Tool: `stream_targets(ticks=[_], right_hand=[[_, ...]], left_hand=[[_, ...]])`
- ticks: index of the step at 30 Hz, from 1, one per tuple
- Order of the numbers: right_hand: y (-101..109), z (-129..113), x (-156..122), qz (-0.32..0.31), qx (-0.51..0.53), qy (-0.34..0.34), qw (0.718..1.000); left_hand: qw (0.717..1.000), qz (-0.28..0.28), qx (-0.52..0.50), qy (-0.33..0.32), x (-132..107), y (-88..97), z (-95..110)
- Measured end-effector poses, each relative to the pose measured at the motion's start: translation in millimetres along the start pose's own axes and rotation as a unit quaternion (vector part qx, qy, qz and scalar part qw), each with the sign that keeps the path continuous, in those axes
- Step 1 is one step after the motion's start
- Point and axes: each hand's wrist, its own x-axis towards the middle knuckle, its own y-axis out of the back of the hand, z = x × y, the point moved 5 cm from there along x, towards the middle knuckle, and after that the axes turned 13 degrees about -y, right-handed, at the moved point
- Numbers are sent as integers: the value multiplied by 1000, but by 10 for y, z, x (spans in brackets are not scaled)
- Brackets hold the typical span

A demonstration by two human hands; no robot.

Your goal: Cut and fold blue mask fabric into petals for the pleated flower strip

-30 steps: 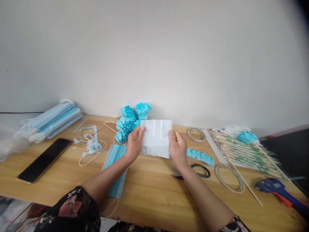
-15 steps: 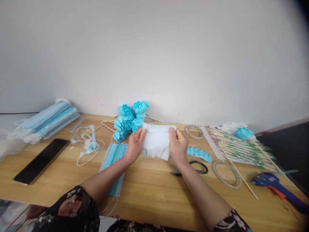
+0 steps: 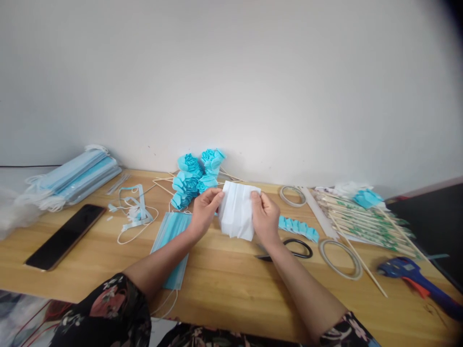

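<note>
Both hands hold a white pleated mask sheet [image 3: 237, 212] upright above the wooden table [image 3: 224, 279]. My left hand [image 3: 203, 212] pinches its left top edge, and my right hand [image 3: 265, 217] pinches its right top edge; the sheet is bunched narrow between them. Just behind it lie several blue flowers [image 3: 195, 176] made of folded mask material. A flat blue face mask [image 3: 173, 243] lies under my left forearm.
A stack of masks [image 3: 72, 176] and a phone [image 3: 67, 236] lie at left, with cut ear loops [image 3: 133, 212] beside them. Right of the hands: black scissors [image 3: 289, 250], a pleated blue strip [image 3: 298, 229], two tape rolls [image 3: 340, 260], wooden skewers [image 3: 365, 217], a blue glue gun [image 3: 415, 274].
The hands have moved closer together, gathering the white sheet from a flat spread rectangle into a narrower bunched shape. The view shifted slightly.
</note>
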Motion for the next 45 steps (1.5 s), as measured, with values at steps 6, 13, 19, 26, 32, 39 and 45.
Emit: stream_targets(ticks=[6, 13, 19, 26, 32, 39, 45], right_hand=[[47, 21, 32, 16, 0, 0, 1000], [68, -4, 32, 16, 7, -2, 1000], [45, 5, 4, 5, 6, -1, 1000], [66, 31, 43, 16, 15, -7, 1000], [-54, 151, 69, -85, 101, -62, 989], [-173, 207, 3, -149, 62, -73, 984], [-133, 108, -42, -69, -34, -25, 997]], left_hand=[[999, 36, 24, -17, 41, 84, -45], [1000, 7, 7, -14, -13, 13, 20], [997, -37, -66, 31, -28, -80, -20], [997, 28, -74, 27, 0, -13, -74], [997, 51, -49, -28, 16, 45, -2], [995, 75, 44, -57, 25, 122, -5], [992, 78, 78, -63, 2, 106, -55]])
